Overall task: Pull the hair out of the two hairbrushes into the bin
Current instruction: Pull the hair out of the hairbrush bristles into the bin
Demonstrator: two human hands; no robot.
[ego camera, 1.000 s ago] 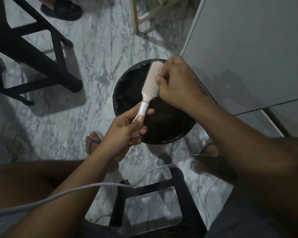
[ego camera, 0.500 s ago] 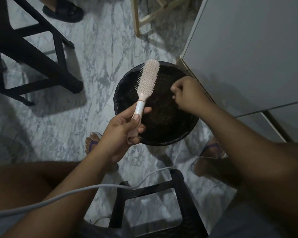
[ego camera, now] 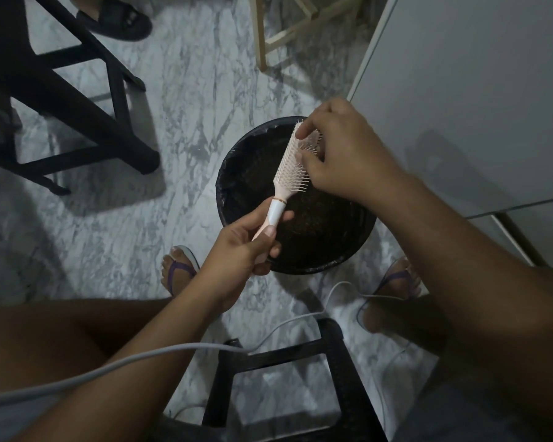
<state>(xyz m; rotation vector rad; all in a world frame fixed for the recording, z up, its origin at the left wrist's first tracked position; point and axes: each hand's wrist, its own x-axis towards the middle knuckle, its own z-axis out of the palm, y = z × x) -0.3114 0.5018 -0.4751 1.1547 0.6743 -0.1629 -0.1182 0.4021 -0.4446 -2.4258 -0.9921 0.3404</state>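
One pale pink plastic hairbrush (ego camera: 287, 173) hangs over the round black bin (ego camera: 225, 189), my left hand (ego camera: 237, 250) gripping its handle, fingers (ego camera: 304, 130) of my right hand (ego camera: 342, 154) pinching its bristles, so I'd best draw strands outward along them, above the bin.

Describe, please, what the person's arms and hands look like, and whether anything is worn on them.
The left forearm and right forearm are bare as far as the view shows, with no sleeves. The left hand and right hand wear no gloves, and no watch, bracelet or ring is visible. The left thumbnail looks short and unpainted.
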